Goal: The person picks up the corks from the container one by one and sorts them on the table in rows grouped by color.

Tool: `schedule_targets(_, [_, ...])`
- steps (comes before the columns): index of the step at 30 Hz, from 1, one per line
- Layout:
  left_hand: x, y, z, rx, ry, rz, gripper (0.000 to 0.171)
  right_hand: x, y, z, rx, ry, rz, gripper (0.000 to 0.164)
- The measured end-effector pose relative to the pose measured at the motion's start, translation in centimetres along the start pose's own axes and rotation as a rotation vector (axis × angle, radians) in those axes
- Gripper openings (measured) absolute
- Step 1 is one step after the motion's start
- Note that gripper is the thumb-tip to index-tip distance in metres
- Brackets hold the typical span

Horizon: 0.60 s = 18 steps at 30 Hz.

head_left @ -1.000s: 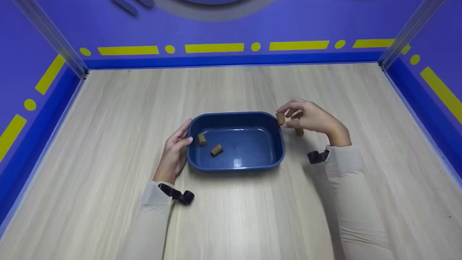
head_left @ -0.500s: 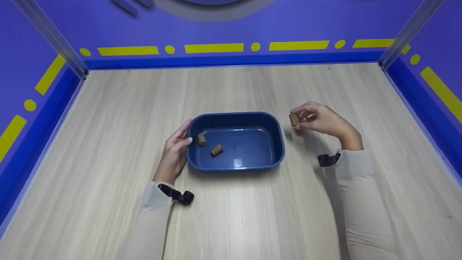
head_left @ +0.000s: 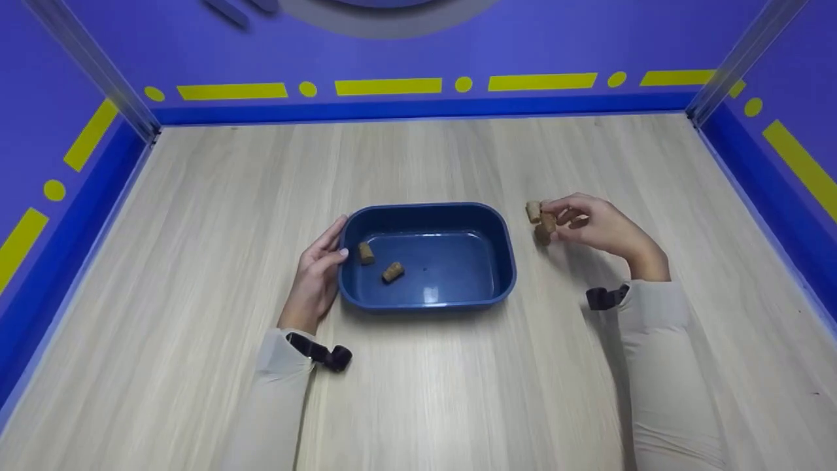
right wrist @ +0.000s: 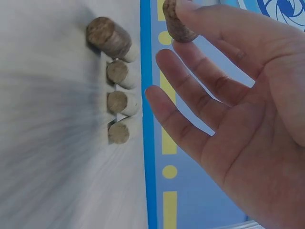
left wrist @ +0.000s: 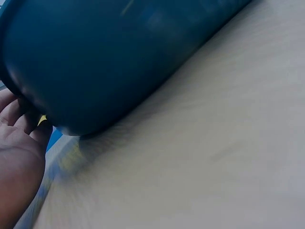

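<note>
My left hand (head_left: pixel 316 278) grips the left end of a dark blue plastic tub (head_left: pixel 426 305), thumb over the rim and fingers along the outside. Two corks (head_left: pixel 392 272) lie inside the tub, near that end. To the right of the tub, my right hand (head_left: pixel 605 229) is low over the table among more corks (head_left: pixel 533 211). The right wrist view shows a cork (right wrist: pixel 180 24) pinched at the thumb, the other fingers spread apart. Several corks (right wrist: pixel 118 102) form a row on the table there, with a nearer one (right wrist: pixel 107 36) at its end.
The table (head_left: pixel 425 392) has a pale wood-grain top. A purple wall (head_left: pixel 405 59) with yellow dashes and dots closes its back, and similar panels (head_left: pixel 39 163) flank the sides. Small black cameras (head_left: pixel 339 358) are strapped at both wrists.
My right hand has moved right, away from the tub's edge, taking a cork with it, then slightly lower toward the corks on the table. The left hand and tub have stayed put.
</note>
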<state>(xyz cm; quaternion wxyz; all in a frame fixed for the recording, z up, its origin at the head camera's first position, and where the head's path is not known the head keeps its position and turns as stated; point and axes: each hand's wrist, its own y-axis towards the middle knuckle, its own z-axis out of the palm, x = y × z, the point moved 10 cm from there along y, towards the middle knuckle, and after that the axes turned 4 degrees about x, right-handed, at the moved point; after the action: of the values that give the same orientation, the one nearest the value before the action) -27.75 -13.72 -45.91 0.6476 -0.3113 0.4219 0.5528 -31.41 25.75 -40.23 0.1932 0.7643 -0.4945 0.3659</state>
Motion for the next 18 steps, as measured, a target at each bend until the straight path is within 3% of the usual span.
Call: schedule_targets(18, [0.0,0.0,0.0,-0.014,-0.024,-0.006,0.063,-2.7,-1.1,0.3,-0.029,-0.001,0.067,0.041])
